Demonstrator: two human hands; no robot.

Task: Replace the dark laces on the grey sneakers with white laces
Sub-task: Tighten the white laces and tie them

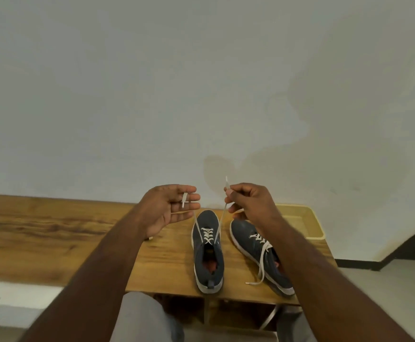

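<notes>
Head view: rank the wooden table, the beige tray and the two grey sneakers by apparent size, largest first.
1. wooden table
2. beige tray, partly hidden behind the right arm
3. left sneaker and right sneaker: look alike, not ranked; the arm covers part of the right one.

The light is soft and even, a little dim. Faint wide shadows lie on the wall (300, 119) at the right of the frame. Edges bend from the wide lens; the forearms at the bottom look slightly blurred.

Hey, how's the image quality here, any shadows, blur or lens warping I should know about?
Head view: soft, even light; a faint shadow of the hands falls on the wall above the left sneaker; wide-angle warping bends the table edge; forearms near the frame's bottom look stretched and slightly soft; no glare.
</notes>
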